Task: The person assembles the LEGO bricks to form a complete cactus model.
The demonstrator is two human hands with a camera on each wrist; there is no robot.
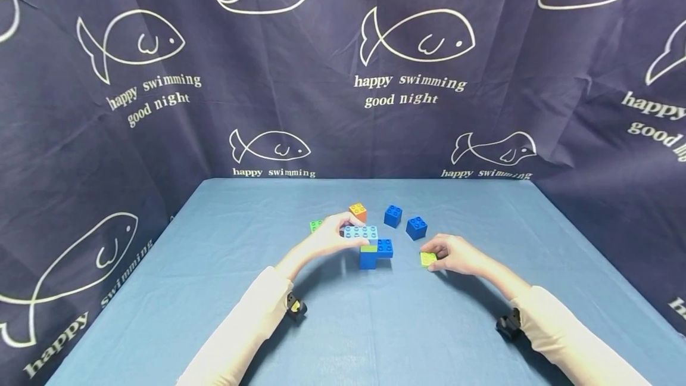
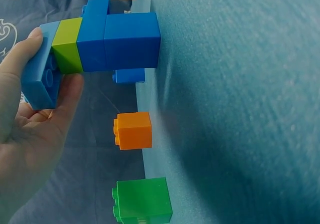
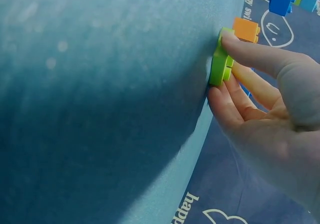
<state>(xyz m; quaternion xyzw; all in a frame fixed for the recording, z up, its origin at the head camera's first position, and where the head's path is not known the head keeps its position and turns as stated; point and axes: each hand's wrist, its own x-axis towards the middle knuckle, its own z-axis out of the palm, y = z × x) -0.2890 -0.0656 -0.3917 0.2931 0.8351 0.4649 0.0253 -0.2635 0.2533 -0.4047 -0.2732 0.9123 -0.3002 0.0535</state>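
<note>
Left hand [image 1: 331, 236] grips stepped blue-lime stack [image 1: 368, 260] | right hand [image 1: 457, 254] pinches thin lime brick [image 1: 427, 259]

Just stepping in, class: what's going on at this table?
A person is handling toy building bricks with both hands. The left hand grips the light blue brick on top of a small stack, with a lime layer and dark blue bricks beneath it. The right hand, apart from the stack, pinches a flat lime brick. An orange brick, a green brick and two loose blue bricks stand nearby, unheld.
</note>
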